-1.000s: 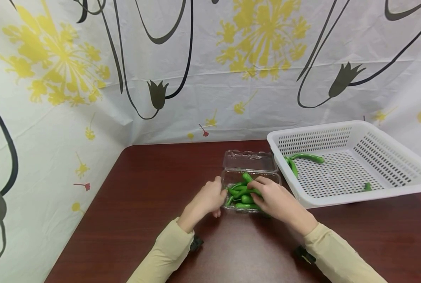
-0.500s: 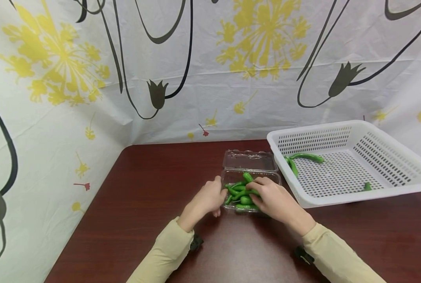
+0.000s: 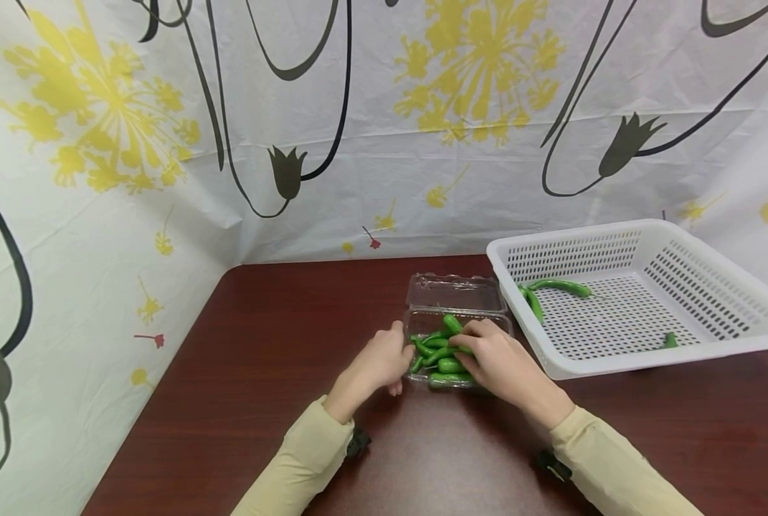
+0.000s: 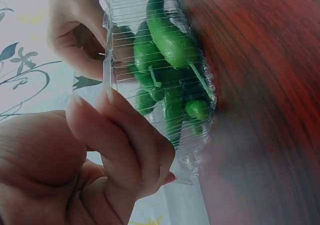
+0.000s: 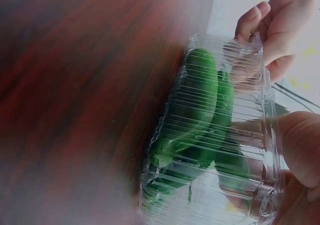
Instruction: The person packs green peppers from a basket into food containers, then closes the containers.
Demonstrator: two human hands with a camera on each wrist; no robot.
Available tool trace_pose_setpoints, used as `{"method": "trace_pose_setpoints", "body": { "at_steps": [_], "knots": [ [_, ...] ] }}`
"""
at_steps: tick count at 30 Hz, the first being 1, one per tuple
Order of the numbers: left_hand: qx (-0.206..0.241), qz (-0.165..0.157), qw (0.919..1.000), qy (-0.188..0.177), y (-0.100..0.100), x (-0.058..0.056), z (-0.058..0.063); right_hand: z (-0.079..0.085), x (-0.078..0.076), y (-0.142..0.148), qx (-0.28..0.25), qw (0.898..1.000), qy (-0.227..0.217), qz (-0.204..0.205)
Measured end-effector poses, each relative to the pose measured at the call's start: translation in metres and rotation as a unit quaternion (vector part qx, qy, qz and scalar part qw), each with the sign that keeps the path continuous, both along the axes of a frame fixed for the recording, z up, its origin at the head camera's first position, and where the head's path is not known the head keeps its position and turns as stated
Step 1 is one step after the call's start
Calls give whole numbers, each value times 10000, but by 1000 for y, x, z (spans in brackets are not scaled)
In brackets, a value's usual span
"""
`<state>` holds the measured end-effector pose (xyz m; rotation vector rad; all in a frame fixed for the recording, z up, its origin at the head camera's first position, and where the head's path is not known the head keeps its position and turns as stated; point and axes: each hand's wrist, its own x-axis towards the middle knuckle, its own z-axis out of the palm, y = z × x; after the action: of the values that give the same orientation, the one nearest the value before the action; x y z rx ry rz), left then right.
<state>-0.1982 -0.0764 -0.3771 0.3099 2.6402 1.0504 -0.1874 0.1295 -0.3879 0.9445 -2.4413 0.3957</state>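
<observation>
A clear plastic clamshell container [image 3: 487,320] stands on the table with its lid [image 3: 457,294] folded back, away from me. Several green chili peppers [image 4: 170,40] lie inside it. My left hand [image 3: 380,356] grips the container's left side, its thumb and fingertips right at the rim. My right hand [image 3: 501,358] reaches over the right side into the container, with curled fingers and thumb pinching a green pepper [image 3: 444,352] that lies among the others. Part of that pepper is hidden under the fingers. One pepper [image 3: 452,324] leans up at the back of the pile.
A white perforated basket [image 3: 616,362] stands close to the container's right side. Inside are a few green peppers [image 3: 561,287] at its left and a small green piece [image 3: 670,340] near the front. A patterned curtain [image 3: 358,143] hangs behind the dark red table [image 3: 280,358].
My right hand has shifted slightly left, and the peppers under its fingers have moved a little with it, the front one slightly to the left. My left hand stays on the container's side.
</observation>
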Motion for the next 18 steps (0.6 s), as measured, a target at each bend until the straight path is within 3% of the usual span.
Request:
{"method": "trace_pose_setpoints", "body": {
  "at_steps": [18],
  "knots": [
    [-44, -56, 10000, -29, 0, -1, 0, -3, 1, -2, 16, 9986, -524, 72]
  ]
}}
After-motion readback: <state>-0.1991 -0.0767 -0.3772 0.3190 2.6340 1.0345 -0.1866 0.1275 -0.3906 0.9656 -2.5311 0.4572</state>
